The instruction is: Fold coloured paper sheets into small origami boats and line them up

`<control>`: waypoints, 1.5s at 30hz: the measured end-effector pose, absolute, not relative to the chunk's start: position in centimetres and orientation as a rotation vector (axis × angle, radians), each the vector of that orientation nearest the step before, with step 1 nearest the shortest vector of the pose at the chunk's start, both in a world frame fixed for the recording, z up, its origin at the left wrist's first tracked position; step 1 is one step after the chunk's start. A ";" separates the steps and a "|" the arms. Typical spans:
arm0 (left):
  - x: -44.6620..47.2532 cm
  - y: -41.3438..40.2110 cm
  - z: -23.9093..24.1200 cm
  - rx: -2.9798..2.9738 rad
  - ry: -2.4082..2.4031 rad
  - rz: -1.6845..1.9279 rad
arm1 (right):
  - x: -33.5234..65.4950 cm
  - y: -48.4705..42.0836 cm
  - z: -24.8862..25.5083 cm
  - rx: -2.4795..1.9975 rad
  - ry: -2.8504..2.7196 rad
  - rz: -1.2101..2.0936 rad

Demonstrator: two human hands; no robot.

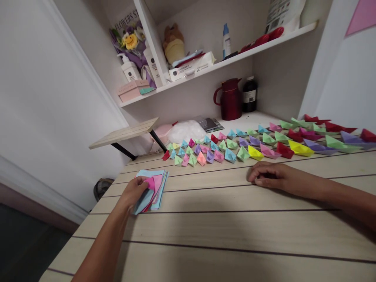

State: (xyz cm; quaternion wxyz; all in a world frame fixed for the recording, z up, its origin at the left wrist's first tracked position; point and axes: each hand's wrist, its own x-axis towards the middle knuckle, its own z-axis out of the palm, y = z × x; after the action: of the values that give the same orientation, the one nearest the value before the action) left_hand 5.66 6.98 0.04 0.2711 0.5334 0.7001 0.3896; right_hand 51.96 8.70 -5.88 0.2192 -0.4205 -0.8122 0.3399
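Observation:
My left hand point(137, 190) is at a stack of coloured paper sheets point(160, 196) on the left of the table, its thumb and fingers closed on a pink sheet point(155, 183) at the top. Blue, pink and red edges show in the uneven stack. On the right, my right hand point(266, 174) rests on the tabletop with its fingers curled in and nothing visible in them. Just beyond it stand rows of folded paper boats point(255, 152) in yellow, pink, red, green, blue and purple. The smaller boats point(210, 157) are towards the left, the larger ones towards the right.
Behind the boats, a dark red jug point(231, 100) and a dark bottle point(249, 94) stand at the wall. A small raised wooden stand point(126, 133) is at the back left, beside a white plastic bag point(188, 131). A loaded shelf point(214, 71) hangs above the slatted table point(223, 231).

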 end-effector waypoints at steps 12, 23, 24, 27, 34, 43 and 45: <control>4.6 6.0 1.1 1.384 2.093 1.326 | 51.9 8.6 -5.6 -1.136 -2.279 0.953; 6.2 4.7 1.1 1.437 1.810 1.021 | 52.0 8.6 -5.8 -1.093 -2.299 0.943; 6.3 4.7 0.9 1.447 1.781 0.991 | 52.0 8.6 -5.8 -1.090 -2.302 0.947; 6.3 4.7 0.6 1.481 1.736 0.935 | 52.1 8.7 -5.8 -1.090 -2.306 0.954; 6.5 4.5 0.7 1.541 1.720 0.862 | 51.9 8.5 -5.7 -1.092 -2.253 0.949; 6.2 4.1 0.6 1.507 1.703 0.842 | 52.1 8.6 -5.8 -1.110 -2.245 0.952; 6.2 4.1 0.8 1.525 1.718 0.851 | 52.1 8.6 -5.8 -1.113 -2.248 0.951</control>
State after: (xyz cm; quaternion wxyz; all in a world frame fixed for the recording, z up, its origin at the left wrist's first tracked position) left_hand 6.20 4.06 0.75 0.3390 0.5855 0.6598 0.3270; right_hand 52.10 8.62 -5.85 0.2275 -0.4041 -0.8159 0.3452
